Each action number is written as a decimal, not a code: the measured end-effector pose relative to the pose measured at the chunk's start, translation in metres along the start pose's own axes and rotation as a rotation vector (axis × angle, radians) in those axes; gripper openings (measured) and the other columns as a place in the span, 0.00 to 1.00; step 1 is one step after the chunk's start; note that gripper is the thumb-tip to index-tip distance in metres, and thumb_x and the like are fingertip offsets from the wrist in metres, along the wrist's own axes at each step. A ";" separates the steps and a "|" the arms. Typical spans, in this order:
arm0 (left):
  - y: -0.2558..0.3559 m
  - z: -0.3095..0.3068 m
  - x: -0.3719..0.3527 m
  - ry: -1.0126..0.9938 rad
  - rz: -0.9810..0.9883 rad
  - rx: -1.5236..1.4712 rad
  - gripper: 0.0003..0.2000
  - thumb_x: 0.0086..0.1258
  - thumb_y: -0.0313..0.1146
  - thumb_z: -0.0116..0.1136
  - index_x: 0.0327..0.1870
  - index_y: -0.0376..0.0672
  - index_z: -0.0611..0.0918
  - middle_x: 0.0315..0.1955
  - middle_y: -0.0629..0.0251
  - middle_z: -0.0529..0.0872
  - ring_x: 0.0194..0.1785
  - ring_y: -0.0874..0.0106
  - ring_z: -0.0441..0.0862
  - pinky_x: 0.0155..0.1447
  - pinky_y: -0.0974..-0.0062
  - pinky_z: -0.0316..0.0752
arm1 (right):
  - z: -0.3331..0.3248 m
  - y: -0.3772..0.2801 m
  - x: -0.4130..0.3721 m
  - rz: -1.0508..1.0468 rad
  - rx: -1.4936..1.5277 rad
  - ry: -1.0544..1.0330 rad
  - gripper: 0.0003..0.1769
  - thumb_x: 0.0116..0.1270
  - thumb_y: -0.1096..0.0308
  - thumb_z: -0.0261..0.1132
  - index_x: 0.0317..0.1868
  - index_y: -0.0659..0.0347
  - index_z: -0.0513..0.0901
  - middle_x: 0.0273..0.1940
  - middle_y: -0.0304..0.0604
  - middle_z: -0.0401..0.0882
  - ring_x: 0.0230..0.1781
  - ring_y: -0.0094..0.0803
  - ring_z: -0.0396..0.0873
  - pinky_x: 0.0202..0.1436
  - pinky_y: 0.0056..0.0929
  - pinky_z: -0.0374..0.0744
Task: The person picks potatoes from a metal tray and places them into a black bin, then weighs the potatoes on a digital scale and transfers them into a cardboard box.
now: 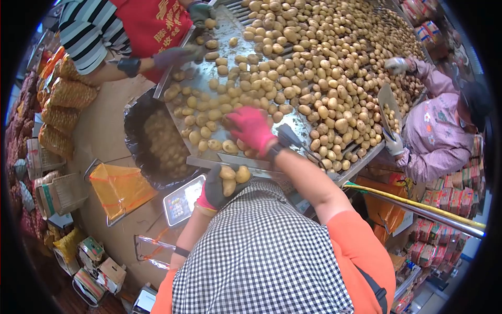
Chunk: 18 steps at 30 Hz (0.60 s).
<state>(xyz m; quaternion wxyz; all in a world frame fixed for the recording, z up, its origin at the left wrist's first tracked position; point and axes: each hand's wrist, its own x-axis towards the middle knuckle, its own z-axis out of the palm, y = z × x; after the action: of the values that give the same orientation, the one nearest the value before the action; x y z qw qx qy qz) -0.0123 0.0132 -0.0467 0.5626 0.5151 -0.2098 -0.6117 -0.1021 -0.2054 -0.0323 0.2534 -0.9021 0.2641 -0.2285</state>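
My left hand (213, 192), in a dark-palmed glove with pink on its back, is closed around potatoes (228, 179) close to the front of my checked apron. My right hand (252, 130), in a pink glove, reaches over the metal sorting table (219, 73), among the loose potatoes (209, 107) near its front edge. Its fingers point left and are smeared by motion. A dark handled tool (291, 137) lies on the table just right of that wrist.
A black-lined bin (137, 141) of potatoes stands below the table's left edge, beside a white keypad panel (184, 201). An orange bag on a frame (120, 188) is left. Co-workers stand at left, in a red apron (157, 31), and right, holding a scoop (388, 107).
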 end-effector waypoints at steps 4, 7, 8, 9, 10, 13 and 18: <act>0.022 0.004 -0.010 -0.015 -0.236 -0.572 0.21 0.77 0.47 0.45 0.51 0.36 0.78 0.45 0.56 0.83 0.51 0.66 0.81 0.60 0.65 0.78 | 0.062 0.002 0.033 0.103 -0.445 -0.359 0.18 0.54 0.64 0.72 0.47 0.54 0.84 0.53 0.48 0.82 0.56 0.48 0.79 0.58 0.45 0.78; 0.065 0.027 -0.027 0.147 -0.308 -0.764 0.19 0.77 0.44 0.45 0.47 0.35 0.80 0.37 0.60 0.83 0.45 0.67 0.81 0.57 0.64 0.78 | 0.047 -0.008 0.053 0.199 -0.422 -0.502 0.19 0.56 0.64 0.69 0.50 0.53 0.83 0.53 0.49 0.81 0.55 0.46 0.80 0.56 0.47 0.78; 0.061 0.022 -0.030 0.153 -0.289 -0.771 0.19 0.77 0.44 0.45 0.47 0.35 0.80 0.37 0.60 0.83 0.45 0.67 0.81 0.57 0.64 0.78 | 0.029 -0.013 0.061 0.293 -0.300 -0.616 0.20 0.59 0.63 0.66 0.53 0.52 0.82 0.53 0.49 0.80 0.56 0.46 0.80 0.57 0.48 0.77; 0.055 0.015 -0.033 0.109 -0.174 -0.705 0.20 0.77 0.44 0.45 0.49 0.34 0.80 0.36 0.61 0.83 0.44 0.68 0.81 0.56 0.66 0.78 | 0.019 -0.013 0.064 0.247 -0.281 -0.643 0.23 0.59 0.59 0.67 0.55 0.54 0.81 0.53 0.52 0.80 0.54 0.51 0.80 0.56 0.47 0.79; 0.048 0.009 -0.036 0.069 -0.063 -0.636 0.21 0.77 0.44 0.44 0.51 0.33 0.80 0.35 0.62 0.83 0.43 0.69 0.81 0.55 0.67 0.77 | 0.017 -0.011 0.063 0.227 -0.283 -0.647 0.23 0.59 0.59 0.67 0.55 0.54 0.81 0.53 0.52 0.80 0.54 0.51 0.80 0.56 0.47 0.79; 0.038 -0.014 -0.048 0.077 -0.050 -0.560 0.25 0.78 0.45 0.43 0.57 0.30 0.80 0.34 0.62 0.83 0.41 0.75 0.79 0.52 0.77 0.76 | 0.032 -0.002 0.070 0.248 -0.028 -0.369 0.23 0.60 0.57 0.69 0.53 0.58 0.80 0.49 0.53 0.81 0.52 0.52 0.81 0.53 0.43 0.80; -0.029 -0.050 -0.053 0.078 -0.040 -0.942 0.23 0.80 0.41 0.43 0.64 0.29 0.73 0.55 0.57 0.80 0.52 0.79 0.76 0.58 0.80 0.75 | 0.058 -0.066 0.136 0.331 0.862 -0.347 0.22 0.60 0.57 0.72 0.52 0.57 0.78 0.47 0.51 0.79 0.52 0.52 0.80 0.53 0.45 0.80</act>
<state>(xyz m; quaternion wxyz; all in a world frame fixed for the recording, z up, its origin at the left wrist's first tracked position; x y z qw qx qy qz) 0.0088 0.0849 -0.0690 0.7307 0.2304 0.1220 -0.6310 0.0563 -0.2183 -0.0007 0.6769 -0.6858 0.2392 -0.1201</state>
